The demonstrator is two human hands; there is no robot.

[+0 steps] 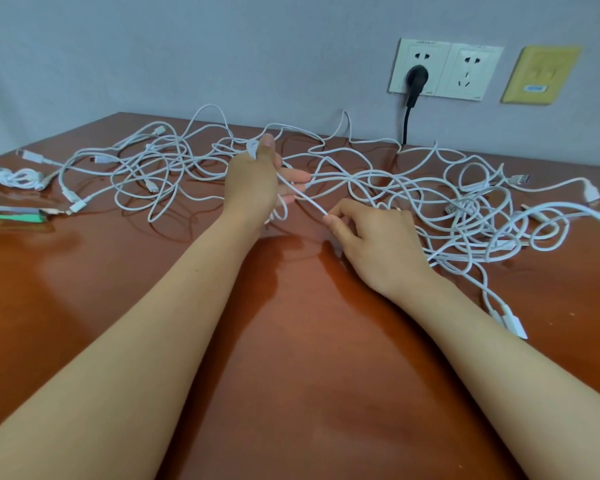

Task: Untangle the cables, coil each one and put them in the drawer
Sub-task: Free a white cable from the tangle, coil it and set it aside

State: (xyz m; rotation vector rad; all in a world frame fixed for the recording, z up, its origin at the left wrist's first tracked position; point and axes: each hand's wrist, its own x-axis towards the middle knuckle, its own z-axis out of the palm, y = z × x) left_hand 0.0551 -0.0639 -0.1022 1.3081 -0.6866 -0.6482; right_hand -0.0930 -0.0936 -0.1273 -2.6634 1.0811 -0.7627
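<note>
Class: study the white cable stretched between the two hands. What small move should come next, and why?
Probably the right hand should wind its pinched strand another turn round the left hand: that hand already grips a small coil, the strand runs taut between them, and more cable lies in the tangle beyond.

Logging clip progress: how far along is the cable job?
Done: perhaps one small white bundle at the far left of the table, beside a green cable. In hand: the left hand grips a few loops of a white cable; the right hand pinches its taut strand. Left: the white tangle across the table looks mostly unsorted, and no drawer is in view.
</note>
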